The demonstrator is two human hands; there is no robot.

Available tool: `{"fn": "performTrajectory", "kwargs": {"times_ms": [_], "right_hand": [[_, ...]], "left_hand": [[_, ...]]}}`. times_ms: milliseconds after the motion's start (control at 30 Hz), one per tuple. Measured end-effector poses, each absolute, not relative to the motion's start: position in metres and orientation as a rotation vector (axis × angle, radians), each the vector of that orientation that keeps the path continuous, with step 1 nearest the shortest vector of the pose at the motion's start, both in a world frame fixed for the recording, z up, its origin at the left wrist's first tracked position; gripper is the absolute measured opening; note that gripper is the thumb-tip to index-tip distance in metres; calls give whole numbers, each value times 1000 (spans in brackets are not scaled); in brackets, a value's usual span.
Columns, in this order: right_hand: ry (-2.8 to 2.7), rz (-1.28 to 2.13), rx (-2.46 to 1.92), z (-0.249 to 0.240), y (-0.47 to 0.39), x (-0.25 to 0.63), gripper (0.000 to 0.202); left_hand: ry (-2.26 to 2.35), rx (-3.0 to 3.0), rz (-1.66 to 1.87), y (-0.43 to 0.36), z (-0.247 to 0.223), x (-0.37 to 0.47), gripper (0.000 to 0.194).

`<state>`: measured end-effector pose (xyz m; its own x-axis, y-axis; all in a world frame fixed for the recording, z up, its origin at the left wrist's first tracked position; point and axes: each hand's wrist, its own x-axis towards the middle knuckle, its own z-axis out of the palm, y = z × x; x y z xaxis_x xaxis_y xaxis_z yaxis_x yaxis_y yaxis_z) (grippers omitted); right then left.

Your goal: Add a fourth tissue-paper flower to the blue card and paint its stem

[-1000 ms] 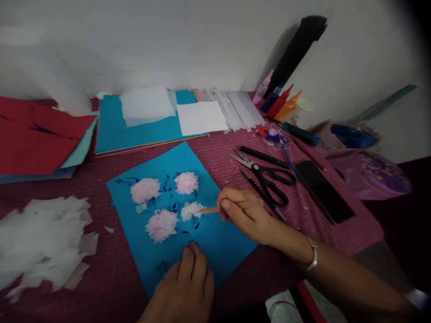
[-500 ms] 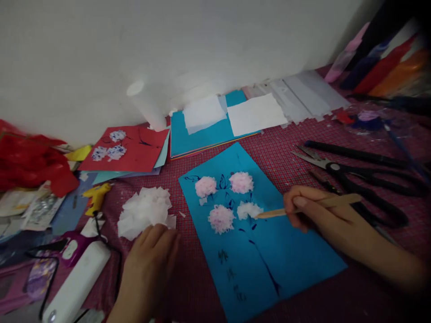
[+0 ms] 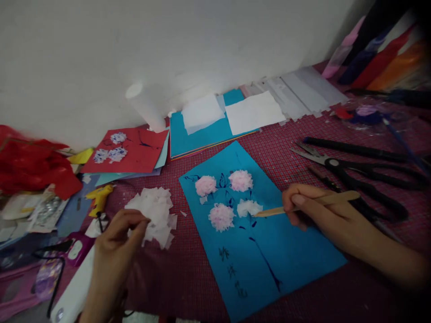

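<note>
My right hand (image 3: 313,208) is closed round a flat wooden stick (image 3: 323,201), whose tip touches the blue sheet (image 3: 289,251) beside a small white paper flower (image 3: 249,208). Several pink-white paper flowers (image 3: 221,217) and dark blue painted stems are on the sheet. Left of the sheet lies a pile of thin white paper pieces (image 3: 155,211). At the pile's left edge is my left hand (image 3: 124,233), thumb and forefinger pinched together; what they hold, if anything, is too small to tell.
Black-handled scissors (image 3: 350,170) lie right of the sheet. Behind are stacked coloured papers (image 3: 178,139) and a white roll (image 3: 146,107). A red card (image 3: 134,154), a yellow glue gun (image 3: 99,199) and a white device (image 3: 76,287) lie left.
My left hand has moved left off the front of the white paper pile and turned, its thumb and forefinger now pinched. My right hand and the stick have barely moved.
</note>
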<state>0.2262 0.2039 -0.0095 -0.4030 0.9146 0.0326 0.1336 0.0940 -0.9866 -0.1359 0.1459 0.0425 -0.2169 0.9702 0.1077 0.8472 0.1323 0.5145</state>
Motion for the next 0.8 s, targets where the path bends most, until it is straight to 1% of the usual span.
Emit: {"fn": "performTrajectory", "kwargs": {"times_ms": [100, 167, 300, 367, 467, 533, 633, 667, 733, 767, 800], "right_hand": [[-1698, 1331, -1074, -6, 204, 227, 36], [-1718, 1321, -1105, -4, 204, 227, 36], [-1722, 1342, -1102, 0, 203, 227, 36], [-1727, 1344, -1097, 1, 202, 226, 36], [-1758, 1312, -1089, 3, 201, 225, 36], [-1779, 1287, -1073, 3, 201, 225, 37], [-1794, 1275, -1061, 1, 200, 226, 37], [-1792, 1276, -1061, -1, 199, 226, 36], [-1780, 1276, -1061, -4, 199, 226, 36], [-1775, 1277, -1055, -5, 198, 226, 35], [-1773, 1280, -1047, -5, 198, 226, 35]], "left_hand": [[2076, 1498, 954, 144, 54, -142, 9], [2012, 1514, 980, 143, 52, -141, 12], [1983, 1975, 670, 140, 36, -138, 9], [2054, 2241, 608, 136, 30, -141, 8], [2162, 2422, 508, 128, 23, -146, 9], [2251, 2450, 381, 124, 18, -145, 17], [2434, 2431, 199, 123, 6, -133, 35], [2476, 2417, 158, 125, 2, -129, 35], [2485, 2390, 179, 127, -3, -126, 22], [2469, 2353, 257, 128, -2, -127, 15], [2452, 2271, 375, 128, 0, -130, 13]]}}
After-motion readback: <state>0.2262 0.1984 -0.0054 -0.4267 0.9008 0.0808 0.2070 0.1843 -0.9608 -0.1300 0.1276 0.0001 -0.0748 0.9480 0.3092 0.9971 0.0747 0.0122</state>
